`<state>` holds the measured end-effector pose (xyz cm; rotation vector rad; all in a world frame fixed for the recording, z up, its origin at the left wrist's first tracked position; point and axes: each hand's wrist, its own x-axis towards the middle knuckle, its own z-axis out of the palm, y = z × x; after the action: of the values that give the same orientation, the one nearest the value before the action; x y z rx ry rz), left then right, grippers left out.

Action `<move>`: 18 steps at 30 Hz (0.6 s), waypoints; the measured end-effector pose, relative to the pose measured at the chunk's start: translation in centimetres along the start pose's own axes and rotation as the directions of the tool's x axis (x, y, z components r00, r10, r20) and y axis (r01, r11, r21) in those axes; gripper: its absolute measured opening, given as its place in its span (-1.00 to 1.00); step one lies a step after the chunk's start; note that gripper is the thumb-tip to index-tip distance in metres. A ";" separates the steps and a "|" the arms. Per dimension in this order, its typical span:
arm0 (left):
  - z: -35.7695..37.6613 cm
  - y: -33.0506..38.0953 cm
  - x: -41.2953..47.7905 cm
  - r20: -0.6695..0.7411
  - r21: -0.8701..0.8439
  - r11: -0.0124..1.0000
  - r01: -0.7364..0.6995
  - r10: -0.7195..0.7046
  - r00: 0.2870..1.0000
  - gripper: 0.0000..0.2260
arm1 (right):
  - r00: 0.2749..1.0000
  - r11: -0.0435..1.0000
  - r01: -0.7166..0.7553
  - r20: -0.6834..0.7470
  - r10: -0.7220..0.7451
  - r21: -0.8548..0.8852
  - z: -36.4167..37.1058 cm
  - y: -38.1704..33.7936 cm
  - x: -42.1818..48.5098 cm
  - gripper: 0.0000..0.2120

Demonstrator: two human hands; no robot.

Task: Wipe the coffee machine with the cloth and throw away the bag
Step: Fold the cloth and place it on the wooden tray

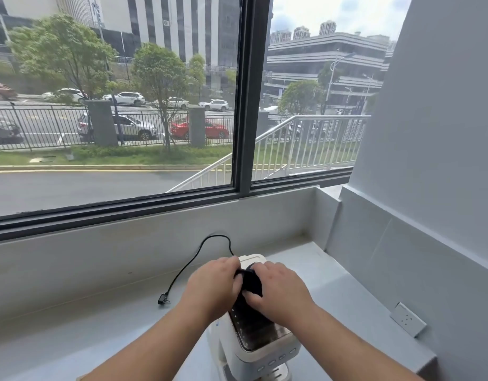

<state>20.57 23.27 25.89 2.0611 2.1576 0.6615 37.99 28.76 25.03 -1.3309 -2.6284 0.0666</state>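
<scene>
A dark cloth (251, 281) is being gripped in the curled fingers of the left hand (214, 287) and right hand (278, 292), atop the white coffee machine (254, 342) on a grey counter (100, 325).

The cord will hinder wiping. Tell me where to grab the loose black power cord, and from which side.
Best take the black power cord by its chunky plug, coming down from above: it lies free on the grey counter, left of the white coffee machine, nothing around it; the thin cable itself offers little to grip.
</scene>
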 end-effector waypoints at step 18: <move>-5.7 -3.2 -0.2 -0.119 -0.294 0.951 0.098 -0.139 0.983 -0.85 | 0.952 0.845 -0.233 -0.065 0.299 0.482 -6.1 -3.4 2.9 -0.85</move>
<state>15.64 21.66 29.85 1.7705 2.0858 1.0602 34.80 28.72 31.93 -1.4409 -2.1020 0.5920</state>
